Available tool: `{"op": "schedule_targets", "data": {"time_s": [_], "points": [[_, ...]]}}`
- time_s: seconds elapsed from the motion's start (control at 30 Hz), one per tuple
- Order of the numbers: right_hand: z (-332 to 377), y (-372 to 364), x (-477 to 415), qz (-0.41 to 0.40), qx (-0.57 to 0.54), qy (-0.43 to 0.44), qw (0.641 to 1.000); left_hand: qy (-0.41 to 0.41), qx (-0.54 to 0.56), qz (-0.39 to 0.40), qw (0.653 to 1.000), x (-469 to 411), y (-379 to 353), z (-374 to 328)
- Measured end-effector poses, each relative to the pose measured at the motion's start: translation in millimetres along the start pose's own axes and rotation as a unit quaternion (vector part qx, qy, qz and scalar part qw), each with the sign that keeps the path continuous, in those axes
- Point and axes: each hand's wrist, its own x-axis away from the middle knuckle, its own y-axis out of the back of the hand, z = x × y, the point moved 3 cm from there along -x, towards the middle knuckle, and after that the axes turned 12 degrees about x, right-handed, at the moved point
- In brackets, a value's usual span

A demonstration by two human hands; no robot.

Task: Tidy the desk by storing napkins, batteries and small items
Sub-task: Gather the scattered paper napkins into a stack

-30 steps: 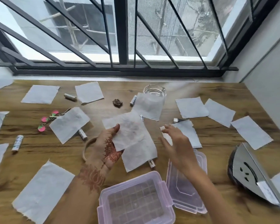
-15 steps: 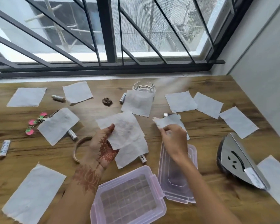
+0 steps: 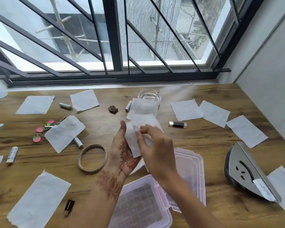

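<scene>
My left hand [image 3: 122, 155], with henna on it, holds a small stack of white napkins [image 3: 132, 139] above the middle of the wooden desk [image 3: 196, 139]. My right hand [image 3: 156, 148] pinches another napkin [image 3: 146, 124] and lays it onto that stack. Several more napkins lie scattered, such as one at the left [image 3: 64, 133] and one at the right [image 3: 186, 109]. Batteries lie at the back left [image 3: 65, 106], by the left napkin [image 3: 78, 142] and at the far left [image 3: 12, 154]. An open pink box [image 3: 138, 206] sits below my hands, its lid [image 3: 191, 175] beside it.
A glass ashtray [image 3: 149, 95] stands at the back. A USB stick [image 3: 178, 124], a brown trinket [image 3: 113, 109], a pink keychain [image 3: 43, 130], a wooden bangle [image 3: 92, 157] and a small black item [image 3: 69, 206] lie about. A metal napkin holder [image 3: 250, 171] stands at the right.
My right hand picked a napkin off the desk at the right and carried it left onto the stack in my left hand, uncovering the USB stick. The view shifted.
</scene>
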Motion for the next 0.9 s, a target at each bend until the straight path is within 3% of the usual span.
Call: {"op": "schedule_targets", "data": {"time_s": [0.1, 0.2, 0.37, 0.47, 0.6, 0.73, 0.8, 0.9], "points": [[1.0, -11.0, 6.4, 0.022, 0.065, 0.031, 0.997, 0.006, -0.006, -0.007, 1.000, -0.4, -4.4, 1.5], [-1.8, -9.1, 4.0, 0.015, 0.060, 0.048, 0.997, 0.013, -0.026, -0.013, 0.999, -6.5, -7.1, 4.6], [-43.3, 13.6, -33.4, 0.011, -0.003, -0.038, 0.999, -0.005, -0.020, -0.043, 0.999, -25.3, -5.3, 0.3], [-97.2, 15.2, -66.7, 0.013, 0.054, -0.094, 0.994, -0.024, -0.042, -0.066, 0.997, -34.2, -2.9, -2.3], [-165.0, -2.5, -100.7, 0.138, 0.132, -0.128, 0.973, -0.040, -0.068, -0.082, 0.994, -40.8, -7.1, -2.2], [-187.3, -14.6, -113.0, 0.233, 0.192, -0.078, 0.950, -0.052, -0.067, -0.088, 0.993, -49.6, -7.8, -2.0], [-192.6, -19.2, -113.0, 0.230, 0.212, -0.066, 0.947, -0.052, -0.068, -0.085, 0.993, -52.4, -5.6, -1.7], [-196.6, -20.7, -111.8, 0.162, 0.205, -0.079, 0.962, -0.051, -0.058, -0.078, 0.994, -52.8, -2.4, -0.5]]}}
